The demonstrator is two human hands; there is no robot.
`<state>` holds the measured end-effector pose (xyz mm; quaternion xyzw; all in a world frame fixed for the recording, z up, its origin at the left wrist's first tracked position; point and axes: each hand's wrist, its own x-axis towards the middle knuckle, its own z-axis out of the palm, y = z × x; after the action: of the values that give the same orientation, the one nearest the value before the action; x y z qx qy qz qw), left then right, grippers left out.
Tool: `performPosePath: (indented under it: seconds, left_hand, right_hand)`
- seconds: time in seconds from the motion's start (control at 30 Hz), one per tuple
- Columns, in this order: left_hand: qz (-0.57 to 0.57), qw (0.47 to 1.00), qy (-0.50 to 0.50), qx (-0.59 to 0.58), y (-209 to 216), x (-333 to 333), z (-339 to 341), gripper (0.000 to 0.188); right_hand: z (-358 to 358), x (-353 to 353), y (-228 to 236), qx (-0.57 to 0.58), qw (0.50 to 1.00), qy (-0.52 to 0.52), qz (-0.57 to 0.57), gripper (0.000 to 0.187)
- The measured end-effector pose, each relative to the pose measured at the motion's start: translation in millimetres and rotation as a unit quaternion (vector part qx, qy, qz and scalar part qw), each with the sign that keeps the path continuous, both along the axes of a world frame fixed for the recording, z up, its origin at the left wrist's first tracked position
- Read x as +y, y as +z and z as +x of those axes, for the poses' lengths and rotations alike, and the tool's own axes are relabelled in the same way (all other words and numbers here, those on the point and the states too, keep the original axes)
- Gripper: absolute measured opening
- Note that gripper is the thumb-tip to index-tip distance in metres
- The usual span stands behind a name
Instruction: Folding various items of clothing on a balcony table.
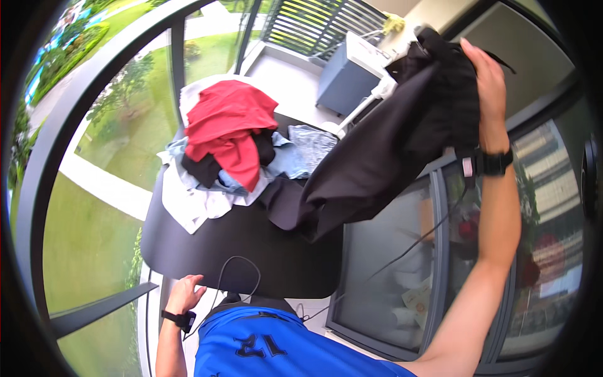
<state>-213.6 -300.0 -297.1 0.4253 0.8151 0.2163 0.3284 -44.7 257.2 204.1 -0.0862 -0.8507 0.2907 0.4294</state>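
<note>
My right hand (491, 85), raised at the upper right, grips the waistband end of a pair of black trousers (392, 132). The trousers hang slanting down to the left, and their lower end rests on the black table (251, 254) beside a heap of clothes. My left hand (183, 294) is low at the table's near left edge with fingers apart, holding nothing. On top of the heap lies a red garment (223, 113). Under and around it are a white garment (191, 204), light blue denim (289, 157), a grey-blue piece (314, 146) and some black cloth.
A thin dark cable (242, 257) loops over the table's near edge by my body. Glass panes in dark frames (179, 56) stand on the left, sliding glass doors (436, 251) on the right. Behind the table are a grey-blue cabinet (342, 78) and a slatted railing (308, 25).
</note>
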Motion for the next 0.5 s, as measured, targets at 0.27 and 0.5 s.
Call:
performPosePath:
  seconds: [0.27, 0.5]
  left_hand:
    - [-0.017, 0.992, 0.127, -0.009, -1, -64, 20, 0.044]
    - [-0.054, 0.966, 0.246, -0.057, -9, -108, 62, 0.044]
  right_hand:
    - [-180, 2, 100, 0.177, 0.962, 0.194, -0.079, 0.019]
    - [-271, 58, 26, 0.190, 0.962, 0.185, -0.061, 0.021]
